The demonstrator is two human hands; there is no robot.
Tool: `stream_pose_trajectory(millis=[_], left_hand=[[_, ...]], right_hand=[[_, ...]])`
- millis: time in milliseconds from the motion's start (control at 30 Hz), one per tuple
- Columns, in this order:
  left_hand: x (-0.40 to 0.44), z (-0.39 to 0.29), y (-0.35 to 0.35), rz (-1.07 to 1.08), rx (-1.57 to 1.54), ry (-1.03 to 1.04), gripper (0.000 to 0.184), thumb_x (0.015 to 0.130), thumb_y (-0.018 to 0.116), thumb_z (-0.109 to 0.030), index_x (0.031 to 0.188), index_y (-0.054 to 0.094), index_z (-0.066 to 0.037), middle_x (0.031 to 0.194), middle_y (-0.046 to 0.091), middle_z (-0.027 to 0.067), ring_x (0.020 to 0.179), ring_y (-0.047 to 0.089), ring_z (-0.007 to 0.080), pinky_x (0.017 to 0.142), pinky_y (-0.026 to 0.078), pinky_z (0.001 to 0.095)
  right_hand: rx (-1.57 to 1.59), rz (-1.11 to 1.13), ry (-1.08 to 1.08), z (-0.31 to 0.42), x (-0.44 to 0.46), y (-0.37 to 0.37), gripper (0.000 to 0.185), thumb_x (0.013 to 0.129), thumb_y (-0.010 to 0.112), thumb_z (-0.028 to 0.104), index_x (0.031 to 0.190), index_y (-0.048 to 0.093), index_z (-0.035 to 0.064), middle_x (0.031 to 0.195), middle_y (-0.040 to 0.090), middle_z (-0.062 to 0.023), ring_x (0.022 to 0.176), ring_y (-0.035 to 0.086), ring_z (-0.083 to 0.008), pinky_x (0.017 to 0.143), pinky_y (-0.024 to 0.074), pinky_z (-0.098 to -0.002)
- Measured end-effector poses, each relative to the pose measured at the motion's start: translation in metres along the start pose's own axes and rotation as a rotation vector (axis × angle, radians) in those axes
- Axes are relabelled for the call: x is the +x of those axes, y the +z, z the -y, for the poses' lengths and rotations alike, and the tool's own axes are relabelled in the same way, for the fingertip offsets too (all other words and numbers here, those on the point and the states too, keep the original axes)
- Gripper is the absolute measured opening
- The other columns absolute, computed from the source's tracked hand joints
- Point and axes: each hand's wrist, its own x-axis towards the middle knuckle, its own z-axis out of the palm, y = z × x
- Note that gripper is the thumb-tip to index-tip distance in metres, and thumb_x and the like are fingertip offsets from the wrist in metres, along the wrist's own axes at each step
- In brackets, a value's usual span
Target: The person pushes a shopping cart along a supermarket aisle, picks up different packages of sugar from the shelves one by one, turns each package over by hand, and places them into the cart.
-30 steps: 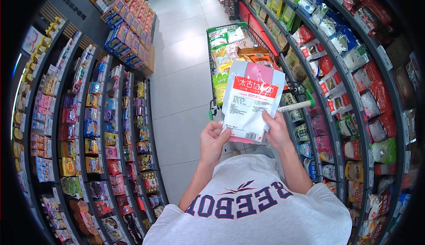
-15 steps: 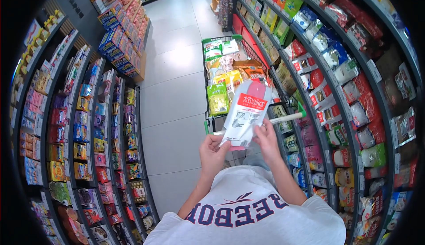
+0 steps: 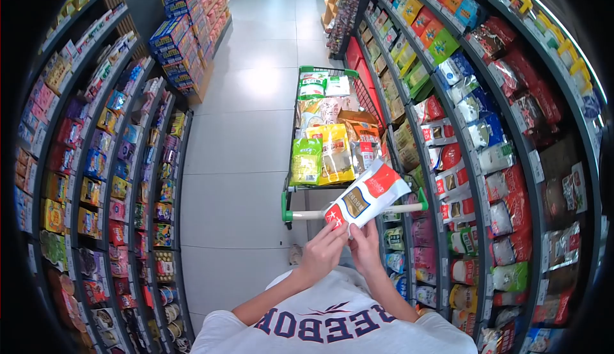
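A white-and-red sugar bag [image 3: 363, 202] with a dark, gold-edged label is held tilted in front of my shirt. My left hand [image 3: 322, 253] grips its lower end, fingers pressed against the red print. Beside it, my right hand [image 3: 366, 249] is closed on the bottom corner, its fingers partly hidden. Beyond the bag stands a shopping cart with a pale handle [image 3: 309, 215], and the bag overlaps part of this bar. Inside the cart lie a green packet [image 3: 306, 162], a yellow packet [image 3: 338, 154], a brown-orange bag [image 3: 359, 125] and several others.
Shelves of bagged goods [image 3: 457, 162] rise close on my right, with similar red-and-white bags among them. Shelves of small colourful packets [image 3: 96, 162] line the left side. Stacked blue boxes [image 3: 176, 50] stand farther up the aisle. Grey tiled floor [image 3: 236, 143] runs between.
The bag has been turned over from its printed back to the labelled front, and it now leans to the right. Both hands have drawn closer together at its lower end.
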Motion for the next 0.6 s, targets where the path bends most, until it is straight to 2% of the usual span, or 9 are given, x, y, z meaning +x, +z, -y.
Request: stream_pose_trajectory(millis=[133,233,333,433,500,600], left_hand=[[0.01,0.001,0.014,0.172,-0.013,0.051,0.025,0.082,0.072,-0.005,0.107,0.07,-0.002,0.116,0.07,0.0122,0.12,0.062,0.0352,0.096,0.054,0.041],[0.023,0.011,0.026,0.144,-0.145,0.02,0.027,0.082,0.074,-0.008,0.109,0.07,-0.002,0.116,0.07,0.0122,0.121,0.061,0.0347,0.098,0.052,0.0413],[0.039,0.033,0.036,0.041,-0.155,-0.111,0.025,0.083,0.074,-0.008,0.107,0.069,-0.002,0.114,0.07,0.0126,0.115,0.064,0.035,0.096,0.052,0.0413],[0.045,0.075,0.055,-0.093,-0.021,-0.343,0.02,0.086,0.07,-0.01,0.106,0.068,-0.003,0.111,0.069,0.0142,0.11,0.064,0.0334,0.091,0.053,0.0416],[0.038,0.114,0.071,-0.139,0.12,-0.436,0.018,0.086,0.07,-0.012,0.103,0.069,-0.005,0.108,0.07,0.0121,0.102,0.066,0.0319,0.086,0.054,0.0414],[0.05,0.117,0.085,-0.088,0.265,-0.574,0.015,0.087,0.069,-0.016,0.1,0.069,-0.008,0.1,0.071,0.0089,0.092,0.067,0.0299,0.078,0.054,0.0418]], right_hand=[[-0.006,-0.065,0.07,0.005,0.017,-0.011,0.05,0.099,0.059,0.011,0.144,0.038,0.003,0.135,0.056,-0.0102,0.118,0.059,-0.0198,0.098,0.0493,-0.0355],[-0.047,-0.145,0.056,0.009,0.047,-0.021,0.046,0.097,0.059,0.006,0.14,0.044,-0.0007,0.131,0.059,-0.0117,0.114,0.061,-0.0203,0.098,0.0495,-0.0354],[-0.129,-0.199,-0.031,0.008,0.086,-0.04,0.045,0.094,0.06,0.001,0.137,0.046,-0.0018,0.127,0.061,-0.0124,0.11,0.062,-0.02,0.096,0.0504,-0.0347],[-0.282,-0.207,-0.065,0.028,0.129,-0.057,0.045,0.093,0.06,-0.002,0.137,0.046,-0.0019,0.127,0.062,-0.0128,0.111,0.063,-0.0198,0.096,0.0507,-0.0345],[-0.391,-0.193,-0.058,0.05,0.159,-0.067,0.045,0.092,0.061,-0.003,0.135,0.047,-0.0024,0.125,0.063,-0.0131,0.109,0.064,-0.0197,0.096,0.051,-0.0343],[-0.372,-0.149,-0.086,0.07,0.216,-0.09,0.044,0.092,0.061,-0.003,0.134,0.049,-0.0021,0.124,0.064,-0.0133,0.109,0.064,-0.0193,0.095,0.051,-0.034]])
